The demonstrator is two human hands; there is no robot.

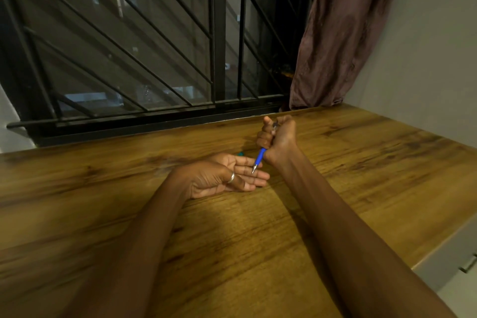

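My right hand [277, 137] grips a blue pen [259, 159] in a fist, its thumb over the top end. The pen's metal tip points down and touches the fingers of my left hand [227, 175]. That hand lies palm up on the wooden table [232, 240], fingers straight, with a silver ring on the thumb. A small teal object [240, 154] peeks out just behind the left hand's fingers; most of it is hidden.
A barred window [129, 46] runs along the table's far edge. A brown curtain [340, 33] hangs at the back right by a white wall. The table's right edge drops to a grey drawer front with a handle [468, 264].
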